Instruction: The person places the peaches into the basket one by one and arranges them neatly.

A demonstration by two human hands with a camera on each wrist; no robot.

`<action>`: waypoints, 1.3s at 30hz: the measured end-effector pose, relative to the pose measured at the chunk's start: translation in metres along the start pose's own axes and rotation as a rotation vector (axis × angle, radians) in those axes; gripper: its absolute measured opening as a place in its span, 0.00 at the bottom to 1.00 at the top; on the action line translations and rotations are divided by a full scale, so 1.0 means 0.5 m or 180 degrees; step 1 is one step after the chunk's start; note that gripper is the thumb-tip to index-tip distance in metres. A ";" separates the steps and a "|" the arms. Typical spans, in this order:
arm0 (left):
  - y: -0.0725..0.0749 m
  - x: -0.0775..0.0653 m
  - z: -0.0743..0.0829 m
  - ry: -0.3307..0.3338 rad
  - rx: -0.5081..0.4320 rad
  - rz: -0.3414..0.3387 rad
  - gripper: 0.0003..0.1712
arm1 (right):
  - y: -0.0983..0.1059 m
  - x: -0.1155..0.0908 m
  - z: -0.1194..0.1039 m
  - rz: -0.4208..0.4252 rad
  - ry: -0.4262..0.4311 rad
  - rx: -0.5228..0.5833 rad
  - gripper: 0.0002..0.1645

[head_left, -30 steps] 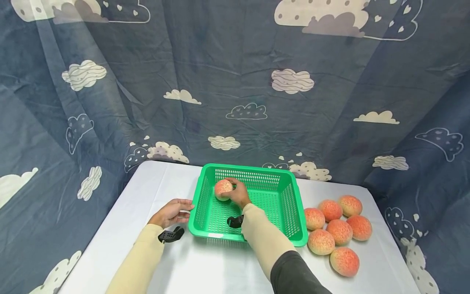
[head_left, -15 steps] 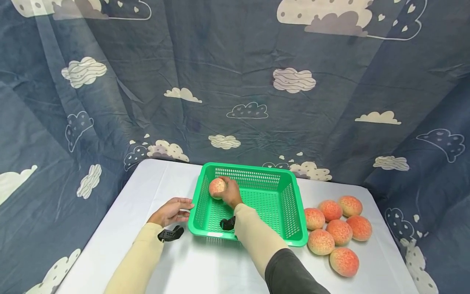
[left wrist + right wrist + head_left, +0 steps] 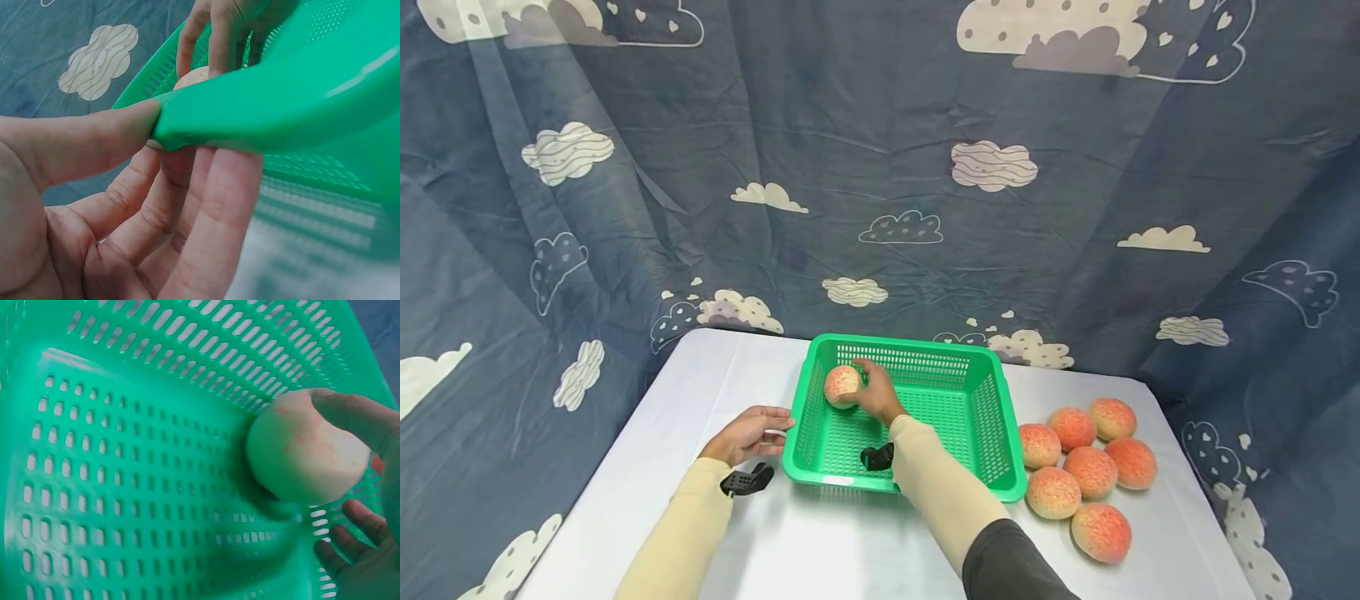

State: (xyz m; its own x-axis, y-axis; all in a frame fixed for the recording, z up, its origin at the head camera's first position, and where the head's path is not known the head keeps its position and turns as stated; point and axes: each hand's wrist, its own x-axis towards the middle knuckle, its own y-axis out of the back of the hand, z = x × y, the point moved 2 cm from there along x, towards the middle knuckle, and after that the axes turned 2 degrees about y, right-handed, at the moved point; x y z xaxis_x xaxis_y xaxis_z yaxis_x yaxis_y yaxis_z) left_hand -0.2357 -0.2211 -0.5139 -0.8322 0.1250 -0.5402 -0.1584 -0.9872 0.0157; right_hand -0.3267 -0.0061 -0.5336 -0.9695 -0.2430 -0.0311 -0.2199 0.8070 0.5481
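Peach (image 3: 841,386): inside the green basket (image 3: 940,417), near its far left corner
Right hand (image 3: 877,396): fingers loosely spread, not gripping; the right wrist view shows the thumb against the peach and three fingertips clear of it (a gap the head view hardly gives away)
Left hand (image 3: 751,435): thumb and fingers pinch the basket's left rim, a grip plainest in the left wrist view
Loose peaches (image 3: 1090,472): seven, on the white table (image 3: 820,550) right of the basket, the full group only in the head view
Count: one basket, eight peaches altogether, two hands, two black wrist straps (image 3: 747,481)
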 end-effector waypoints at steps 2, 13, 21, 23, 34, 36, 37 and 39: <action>0.001 0.000 0.001 0.0011 0.0023 0.0020 0.22 | 0.010 -0.004 -0.002 -0.0092 0.0016 -0.0015 0.45; -0.001 -0.007 0.004 0.0009 -0.0001 -0.0015 0.24 | 0.081 -0.033 -0.006 -0.0497 -0.0004 0.0085 0.51; 0.001 -0.011 0.002 -0.0006 0.0058 -0.0011 0.25 | 0.141 -0.067 -0.015 -0.0805 0.0016 0.0254 0.46; 0.002 -0.014 0.002 -0.0011 0.0081 -0.0004 0.25 | 0.156 -0.075 -0.017 -0.0883 0.0044 0.0272 0.44; 0.000 -0.013 -0.006 -0.0035 0.0018 -0.0057 0.26 | 0.242 -0.128 -0.010 -0.0998 0.0243 0.0388 0.33; -0.002 -0.013 -0.007 -0.0047 0.0004 -0.0084 0.26 | 0.259 -0.137 -0.002 -0.1027 0.0289 0.0420 0.34; -0.003 -0.013 -0.007 -0.0048 0.0004 -0.0099 0.26 | 0.268 -0.143 0.002 -0.1041 0.0315 0.0429 0.34; -0.005 -0.011 -0.007 -0.0050 0.0001 -0.0104 0.25 | 0.288 -0.154 0.009 -0.1052 0.0370 0.0438 0.34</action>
State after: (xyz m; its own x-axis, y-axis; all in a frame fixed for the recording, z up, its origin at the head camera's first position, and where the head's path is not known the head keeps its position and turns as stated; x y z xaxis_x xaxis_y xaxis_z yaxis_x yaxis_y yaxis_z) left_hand -0.2287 -0.2195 -0.5137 -0.8349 0.1589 -0.5270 -0.1860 -0.9826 -0.0015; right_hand -0.2843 0.1312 -0.4563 -0.8268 -0.5555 -0.0882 -0.5390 0.7377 0.4067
